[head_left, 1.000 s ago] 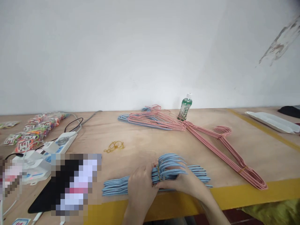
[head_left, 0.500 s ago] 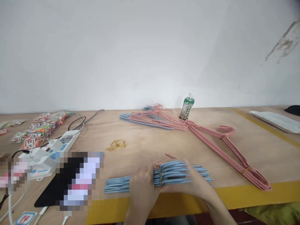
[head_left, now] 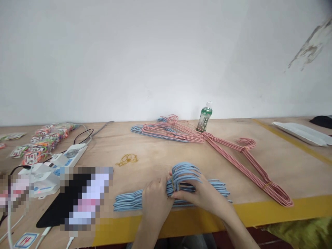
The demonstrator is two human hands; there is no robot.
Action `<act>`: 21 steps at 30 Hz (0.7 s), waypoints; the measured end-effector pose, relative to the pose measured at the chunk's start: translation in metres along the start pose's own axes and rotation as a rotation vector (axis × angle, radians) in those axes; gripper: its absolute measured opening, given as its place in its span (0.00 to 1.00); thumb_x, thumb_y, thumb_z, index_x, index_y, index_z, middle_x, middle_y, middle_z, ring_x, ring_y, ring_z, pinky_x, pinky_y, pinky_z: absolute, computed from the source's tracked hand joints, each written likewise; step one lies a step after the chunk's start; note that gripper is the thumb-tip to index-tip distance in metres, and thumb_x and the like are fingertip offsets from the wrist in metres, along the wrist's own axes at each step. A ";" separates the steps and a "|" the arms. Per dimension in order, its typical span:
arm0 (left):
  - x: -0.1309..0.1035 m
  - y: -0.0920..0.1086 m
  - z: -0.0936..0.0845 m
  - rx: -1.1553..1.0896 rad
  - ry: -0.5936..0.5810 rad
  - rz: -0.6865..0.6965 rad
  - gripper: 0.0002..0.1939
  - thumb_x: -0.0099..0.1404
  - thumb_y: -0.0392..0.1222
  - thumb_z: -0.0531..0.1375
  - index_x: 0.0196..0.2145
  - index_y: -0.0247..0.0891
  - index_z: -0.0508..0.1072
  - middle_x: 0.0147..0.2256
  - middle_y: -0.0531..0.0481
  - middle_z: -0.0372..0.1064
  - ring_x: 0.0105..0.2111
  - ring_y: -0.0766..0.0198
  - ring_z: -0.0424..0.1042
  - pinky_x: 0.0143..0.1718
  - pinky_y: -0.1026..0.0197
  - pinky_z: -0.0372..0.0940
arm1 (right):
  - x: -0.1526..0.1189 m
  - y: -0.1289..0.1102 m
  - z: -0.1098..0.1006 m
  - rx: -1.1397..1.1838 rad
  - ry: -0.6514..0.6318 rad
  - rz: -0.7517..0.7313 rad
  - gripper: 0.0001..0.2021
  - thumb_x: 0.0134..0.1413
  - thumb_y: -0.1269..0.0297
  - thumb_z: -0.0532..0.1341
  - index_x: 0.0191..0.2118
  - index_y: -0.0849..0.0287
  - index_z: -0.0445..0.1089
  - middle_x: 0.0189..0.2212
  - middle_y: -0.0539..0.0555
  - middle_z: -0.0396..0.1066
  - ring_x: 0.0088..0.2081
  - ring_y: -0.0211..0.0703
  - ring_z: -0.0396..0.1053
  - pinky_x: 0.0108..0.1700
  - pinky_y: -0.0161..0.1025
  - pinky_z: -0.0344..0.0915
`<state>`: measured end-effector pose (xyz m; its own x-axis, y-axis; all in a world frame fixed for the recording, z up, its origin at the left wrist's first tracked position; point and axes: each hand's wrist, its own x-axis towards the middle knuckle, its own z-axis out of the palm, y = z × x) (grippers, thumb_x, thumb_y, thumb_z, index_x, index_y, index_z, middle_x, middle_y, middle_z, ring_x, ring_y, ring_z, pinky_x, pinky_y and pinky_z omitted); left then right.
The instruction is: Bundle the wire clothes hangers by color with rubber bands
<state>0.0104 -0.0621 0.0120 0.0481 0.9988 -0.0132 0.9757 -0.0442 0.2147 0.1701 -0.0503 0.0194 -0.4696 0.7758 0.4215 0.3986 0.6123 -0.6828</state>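
Blue hangers [head_left: 127, 201] were pinched by left grip [head_left: 156, 197], right grip [head_left: 203, 194]; right of them, pink bundle [head_left: 238, 164] already banded; beyond, loose hangers [head_left: 178, 132] left ungathered.

Wearer's body: bare left hand [head_left: 156, 197], bare right hand [head_left: 204, 195], dark grey clothing [head_left: 186, 242].
Both hands uncovered; fingers slim, wrists narrow, backs smooth with knuckles softly rounded. Left forearm [head_left: 147, 232] and right forearm [head_left: 237, 223] slender, bare to the lower edge of view. Clothing shows low between them, plain-looking, with a lighter grey patch toward the right; probably lap wear, but too dim and cropped to be certain.
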 end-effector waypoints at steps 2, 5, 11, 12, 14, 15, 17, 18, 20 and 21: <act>0.000 0.001 -0.001 0.003 -0.002 -0.007 0.10 0.60 0.40 0.55 0.39 0.40 0.72 0.36 0.46 0.74 0.41 0.54 0.72 0.38 0.59 0.58 | -0.001 0.001 0.001 -0.023 0.007 0.005 0.10 0.53 0.58 0.65 0.41 0.52 0.73 0.43 0.51 0.74 0.45 0.46 0.70 0.47 0.40 0.66; 0.001 0.002 -0.002 0.011 0.002 -0.018 0.10 0.60 0.41 0.55 0.39 0.40 0.72 0.37 0.46 0.74 0.41 0.53 0.72 0.39 0.59 0.58 | -0.002 0.005 0.005 -0.087 -0.004 0.063 0.10 0.54 0.54 0.64 0.38 0.53 0.72 0.39 0.51 0.74 0.42 0.46 0.70 0.44 0.40 0.65; 0.009 0.003 -0.004 0.032 0.026 -0.041 0.10 0.61 0.38 0.55 0.40 0.39 0.71 0.38 0.45 0.74 0.42 0.54 0.72 0.39 0.59 0.59 | 0.003 0.005 0.008 -0.149 -0.043 0.083 0.12 0.58 0.53 0.59 0.40 0.55 0.68 0.42 0.54 0.71 0.45 0.47 0.67 0.46 0.41 0.63; 0.009 0.003 -0.004 0.033 0.025 -0.043 0.11 0.60 0.39 0.55 0.41 0.39 0.71 0.38 0.46 0.74 0.42 0.54 0.72 0.39 0.59 0.59 | 0.003 0.005 0.007 -0.138 -0.055 0.081 0.12 0.58 0.53 0.60 0.42 0.55 0.68 0.44 0.54 0.71 0.47 0.48 0.67 0.48 0.42 0.63; 0.008 0.002 -0.005 0.037 0.024 -0.044 0.11 0.60 0.40 0.56 0.41 0.39 0.71 0.38 0.46 0.74 0.42 0.53 0.72 0.38 0.59 0.58 | 0.002 0.005 0.004 -0.088 -0.071 0.119 0.17 0.55 0.52 0.62 0.47 0.55 0.66 0.46 0.55 0.70 0.48 0.48 0.67 0.49 0.44 0.64; 0.007 0.002 -0.005 0.033 0.028 -0.043 0.11 0.61 0.40 0.56 0.41 0.39 0.71 0.38 0.46 0.74 0.41 0.53 0.72 0.38 0.59 0.58 | 0.002 0.006 0.002 -0.042 -0.073 0.141 0.21 0.53 0.52 0.64 0.49 0.55 0.65 0.47 0.55 0.70 0.48 0.48 0.67 0.49 0.44 0.65; 0.005 0.001 -0.005 0.014 0.040 -0.036 0.11 0.61 0.41 0.56 0.42 0.40 0.71 0.39 0.46 0.74 0.41 0.53 0.72 0.37 0.59 0.58 | 0.004 0.009 -0.001 0.079 -0.065 0.167 0.23 0.51 0.53 0.65 0.52 0.54 0.65 0.48 0.54 0.70 0.50 0.47 0.67 0.51 0.43 0.65; 0.005 0.001 -0.004 0.001 0.046 -0.033 0.11 0.61 0.41 0.56 0.42 0.40 0.71 0.38 0.47 0.74 0.42 0.53 0.72 0.38 0.59 0.58 | 0.006 0.010 -0.002 0.140 -0.064 0.163 0.22 0.52 0.54 0.65 0.51 0.54 0.66 0.48 0.53 0.70 0.51 0.46 0.67 0.53 0.43 0.65; 0.004 0.001 -0.002 -0.018 0.049 -0.034 0.12 0.61 0.39 0.55 0.42 0.42 0.71 0.38 0.47 0.75 0.42 0.53 0.72 0.38 0.59 0.58 | 0.011 0.012 -0.003 0.220 -0.074 0.123 0.17 0.51 0.56 0.66 0.47 0.53 0.69 0.46 0.51 0.71 0.52 0.45 0.67 0.55 0.41 0.64; 0.004 0.001 -0.001 -0.020 0.045 -0.036 0.12 0.61 0.38 0.55 0.42 0.42 0.71 0.38 0.47 0.75 0.42 0.54 0.72 0.38 0.59 0.58 | 0.014 0.013 -0.003 0.224 -0.081 0.102 0.15 0.50 0.56 0.66 0.44 0.53 0.70 0.45 0.50 0.72 0.51 0.45 0.67 0.55 0.41 0.64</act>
<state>0.0110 -0.0581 0.0132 0.0025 0.9997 0.0223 0.9721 -0.0077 0.2345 0.1715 -0.0314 0.0183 -0.5012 0.8116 0.3001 0.2676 0.4752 -0.8382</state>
